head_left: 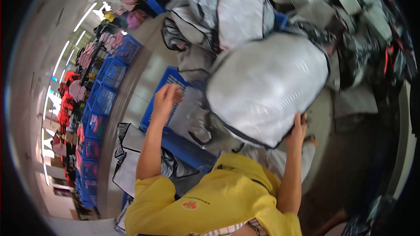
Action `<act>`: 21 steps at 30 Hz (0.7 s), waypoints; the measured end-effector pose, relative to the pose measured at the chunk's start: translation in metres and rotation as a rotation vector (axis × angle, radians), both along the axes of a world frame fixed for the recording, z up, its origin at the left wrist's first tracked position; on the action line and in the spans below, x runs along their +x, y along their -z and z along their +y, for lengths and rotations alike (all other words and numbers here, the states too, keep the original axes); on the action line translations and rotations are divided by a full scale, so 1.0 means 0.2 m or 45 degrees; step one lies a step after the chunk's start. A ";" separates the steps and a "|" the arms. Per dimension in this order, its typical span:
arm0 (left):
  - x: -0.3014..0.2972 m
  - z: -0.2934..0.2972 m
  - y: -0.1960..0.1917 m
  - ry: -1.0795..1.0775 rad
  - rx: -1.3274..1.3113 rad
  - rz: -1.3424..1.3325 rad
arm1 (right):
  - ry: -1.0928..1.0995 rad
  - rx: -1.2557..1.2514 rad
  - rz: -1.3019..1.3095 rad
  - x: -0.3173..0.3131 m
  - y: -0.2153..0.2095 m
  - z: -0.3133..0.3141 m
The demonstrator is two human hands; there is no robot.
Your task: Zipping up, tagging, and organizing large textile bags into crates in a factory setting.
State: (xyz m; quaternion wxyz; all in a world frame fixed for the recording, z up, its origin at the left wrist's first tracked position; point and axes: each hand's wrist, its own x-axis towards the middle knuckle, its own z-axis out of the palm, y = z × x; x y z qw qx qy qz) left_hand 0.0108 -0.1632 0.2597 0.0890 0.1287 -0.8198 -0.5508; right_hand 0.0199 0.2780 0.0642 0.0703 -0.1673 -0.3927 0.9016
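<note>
A large silver-white bag-like piece (267, 87) with a dark bound edge fills the middle of the view, bulging and tilted in front of me. At its lower right edge my right hand (298, 129) is closed, thumb on the pale face and the other fingers mostly hidden behind. My left hand (167, 98) is raised to the left of the piece, apart from it, with loosely bent fingers and nothing visible in them. Below that hand is a blue plastic crate (154, 112) with pale and clear sheet-like material in it.
More silver-white pieces with black edging (243, 15) are heaped beyond the one I hold. Grey and black pieces (356, 57) pile up at the far right. Another pale piece (131, 161) lies left of my body. Blue crates (105, 98) line the left side, with stacked coloured goods behind.
</note>
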 end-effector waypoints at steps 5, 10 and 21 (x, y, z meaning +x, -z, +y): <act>-0.39 0.34 -0.24 0.367 -0.012 -0.160 | 0.062 -0.149 -0.004 0.12 0.07 -0.02; -0.70 0.72 -0.06 1.159 -0.318 -0.332 | 0.201 -0.217 -0.035 0.20 0.06 0.03; -0.67 0.91 -0.07 2.662 0.167 -1.341 | 0.314 0.205 0.297 -0.02 -0.68 0.03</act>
